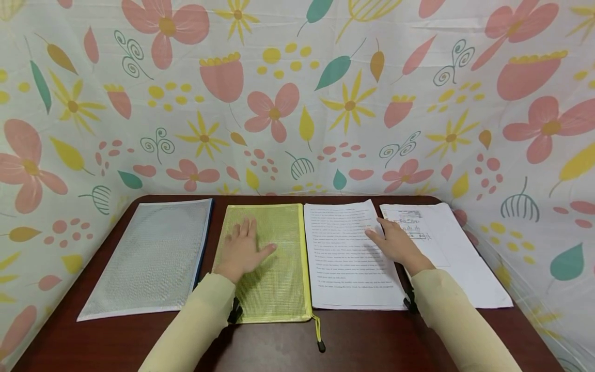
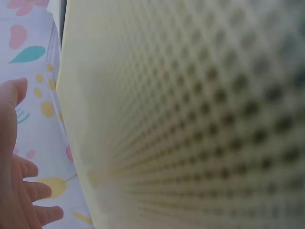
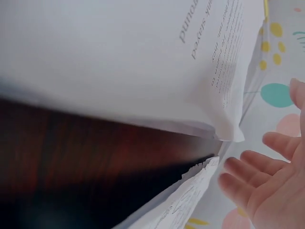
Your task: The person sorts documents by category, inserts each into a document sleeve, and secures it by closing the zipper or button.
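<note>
My left hand (image 1: 239,250) is over the yellow mesh zipper pouch (image 1: 274,279), fingers spread and palm down. In the left wrist view the left hand's fingers (image 2: 35,191) extend straight, apart from the pouch's blurred mesh (image 2: 200,124). My right hand (image 1: 397,245) hovers by the right edge of a stack of printed text sheets (image 1: 344,258), over the narrow gap beside a second paper stack (image 1: 479,268) with a small diagram. Loosely extended fingers (image 3: 252,167) show in the right wrist view, with nothing between them. The yellow zip pull (image 1: 318,330) hangs toward me.
A grey-white mesh pouch (image 1: 149,263) with a blue edge lies at the left of the dark wooden table (image 1: 279,346). Flower-patterned cloth (image 1: 297,103) encloses the table at the back and both sides. All four items lie side by side.
</note>
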The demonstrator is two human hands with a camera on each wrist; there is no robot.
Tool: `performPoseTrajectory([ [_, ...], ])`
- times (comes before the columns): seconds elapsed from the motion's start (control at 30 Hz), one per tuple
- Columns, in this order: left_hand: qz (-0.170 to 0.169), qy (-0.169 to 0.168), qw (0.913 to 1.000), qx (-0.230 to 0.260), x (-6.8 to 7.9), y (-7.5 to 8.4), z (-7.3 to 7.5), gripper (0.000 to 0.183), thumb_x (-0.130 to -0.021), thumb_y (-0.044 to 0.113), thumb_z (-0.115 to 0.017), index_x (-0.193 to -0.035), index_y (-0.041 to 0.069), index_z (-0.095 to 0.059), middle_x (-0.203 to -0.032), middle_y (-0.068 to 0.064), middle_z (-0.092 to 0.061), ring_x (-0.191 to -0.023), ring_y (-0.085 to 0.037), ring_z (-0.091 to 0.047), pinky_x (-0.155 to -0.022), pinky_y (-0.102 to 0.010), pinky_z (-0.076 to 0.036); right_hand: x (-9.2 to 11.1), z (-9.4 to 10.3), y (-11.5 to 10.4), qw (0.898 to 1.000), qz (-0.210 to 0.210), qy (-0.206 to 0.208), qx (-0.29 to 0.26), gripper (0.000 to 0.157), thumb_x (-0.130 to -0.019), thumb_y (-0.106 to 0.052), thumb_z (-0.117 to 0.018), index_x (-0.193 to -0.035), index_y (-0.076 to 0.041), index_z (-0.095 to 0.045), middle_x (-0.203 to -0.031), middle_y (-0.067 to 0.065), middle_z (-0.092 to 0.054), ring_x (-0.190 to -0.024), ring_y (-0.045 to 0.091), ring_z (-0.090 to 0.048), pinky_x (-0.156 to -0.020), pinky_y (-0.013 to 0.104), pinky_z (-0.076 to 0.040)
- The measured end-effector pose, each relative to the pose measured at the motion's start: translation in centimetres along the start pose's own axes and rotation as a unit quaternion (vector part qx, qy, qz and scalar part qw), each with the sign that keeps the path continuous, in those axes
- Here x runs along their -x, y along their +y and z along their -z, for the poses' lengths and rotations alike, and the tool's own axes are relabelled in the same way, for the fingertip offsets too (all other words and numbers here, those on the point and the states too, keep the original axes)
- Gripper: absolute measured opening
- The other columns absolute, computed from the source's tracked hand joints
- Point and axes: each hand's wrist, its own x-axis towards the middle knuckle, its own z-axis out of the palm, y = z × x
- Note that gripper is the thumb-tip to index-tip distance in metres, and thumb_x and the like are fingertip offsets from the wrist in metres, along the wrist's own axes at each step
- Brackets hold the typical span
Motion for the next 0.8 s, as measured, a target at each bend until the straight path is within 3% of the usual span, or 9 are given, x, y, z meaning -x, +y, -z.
performPoseTrajectory([
  [0.23, 0.019, -0.015, 0.9997, -0.005, 0.1, 1.7, -0.2, 0.093, -0.086, 0.068, -0.045, -0.149, 0.003, -0.025, -0.154, -0.020, -0.023, -0.139, -0.041, -0.027, -0.106, -0.057, -0.032, -0.2, 0.0, -0.3, 1.000, -0.014, 0.001, -0.007, 0.077, -0.094, -0.046, -0.052, -0.143, 0.009, -0.028, -0.140, 0.035, -0.037, -0.128, 0.051, -0.035, -0.102, 0.060, -0.033],
  [0.6, 0.023, -0.019, 0.9994, -0.018, 0.5, 3.8, -1.5, 0.086, -0.087, 0.066, -0.046, -0.140, -0.001, -0.040, -0.145, -0.021, -0.038, -0.130, -0.041, -0.040, -0.093, -0.056, -0.044, -0.3, 0.0, -0.9, 0.996, -0.079, -0.034, -0.014, 0.089, -0.086, -0.040, -0.065, -0.142, 0.014, -0.021, -0.136, 0.039, -0.038, -0.122, 0.051, -0.043, -0.098, 0.057, -0.040],
  [0.7, 0.017, -0.014, 0.9996, -0.019, 0.8, 4.6, -1.6, 0.073, -0.088, 0.060, -0.050, -0.130, 0.000, -0.053, -0.134, -0.020, -0.049, -0.119, -0.038, -0.049, -0.086, -0.054, -0.048, -0.3, -0.1, -0.9, 0.994, -0.097, -0.039, -0.011, 0.094, -0.082, -0.039, -0.070, -0.140, 0.016, -0.021, -0.134, 0.040, -0.039, -0.121, 0.051, -0.044, -0.098, 0.057, -0.040],
  [0.8, -0.001, -0.009, 0.9997, -0.025, 1.3, 5.6, -1.7, 0.054, -0.087, 0.052, -0.055, -0.107, 0.003, -0.066, -0.115, -0.017, -0.059, -0.103, -0.034, -0.056, -0.078, -0.051, -0.050, -0.4, -0.2, -1.0, 0.992, -0.120, -0.048, -0.007, 0.097, -0.076, -0.039, -0.076, -0.136, 0.019, -0.027, -0.127, 0.040, -0.044, -0.114, 0.050, -0.049, -0.093, 0.056, -0.044],
])
